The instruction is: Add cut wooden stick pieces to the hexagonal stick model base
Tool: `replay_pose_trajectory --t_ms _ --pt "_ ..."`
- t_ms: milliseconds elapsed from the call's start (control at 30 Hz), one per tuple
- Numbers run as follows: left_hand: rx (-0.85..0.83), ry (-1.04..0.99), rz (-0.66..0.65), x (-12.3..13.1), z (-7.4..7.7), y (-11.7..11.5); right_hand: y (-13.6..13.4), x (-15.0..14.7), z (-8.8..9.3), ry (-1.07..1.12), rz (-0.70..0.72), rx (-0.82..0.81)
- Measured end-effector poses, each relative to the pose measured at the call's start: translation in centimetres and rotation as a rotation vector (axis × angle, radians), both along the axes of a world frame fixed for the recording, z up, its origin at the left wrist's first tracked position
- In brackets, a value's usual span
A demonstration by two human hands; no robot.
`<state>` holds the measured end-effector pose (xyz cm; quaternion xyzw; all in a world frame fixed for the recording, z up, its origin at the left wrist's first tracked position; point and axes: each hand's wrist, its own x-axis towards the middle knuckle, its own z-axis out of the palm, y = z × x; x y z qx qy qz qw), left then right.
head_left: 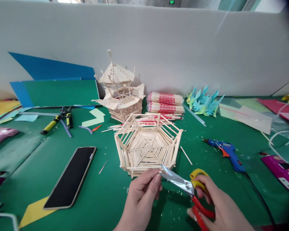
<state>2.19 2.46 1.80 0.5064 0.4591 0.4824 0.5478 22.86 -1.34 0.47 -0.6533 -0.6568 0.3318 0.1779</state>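
Observation:
My right hand (214,200) grips a pair of scissors (180,183) by its yellow and red handles, its blades parted a little and pointing left. Thumb and fingertips of my left hand (144,192) are pinched together right at the blade tips; whatever small thing they hold is mostly hidden. Just beyond both hands sits an eight-sided basket-like frame (149,147) built of thin wooden sticks. Behind it stands a tiered stick pagoda (120,93) with a pointed roof.
Bundles of wooden sticks (165,102) in red-and-clear wrap lie at the back. To the right rest a blue glue gun (227,152) and folded turquoise paper (204,101). On the left are a phone (71,176), yellow-handled pliers (59,120) and a green board (60,93).

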Motion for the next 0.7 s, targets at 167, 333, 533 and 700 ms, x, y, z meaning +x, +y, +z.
replay_pose_trajectory --t_ms 167,333,533,700 --pt "0.158 -0.018 0.044 0.0 -0.7 -0.2 0.0 0.9 -0.5 -0.204 0.118 0.117" --pt "0.314 0.081 0.025 -0.1 -0.6 0.1 0.4 0.2 0.3 -0.215 0.121 0.077" --pt "0.418 0.211 0.001 -0.5 -1.0 0.2 0.3 -0.5 0.9 -0.19 0.08 0.051" --pt "0.461 0.232 -0.013 -0.8 -1.4 0.2 0.4 -0.7 0.8 -0.175 0.052 0.092"
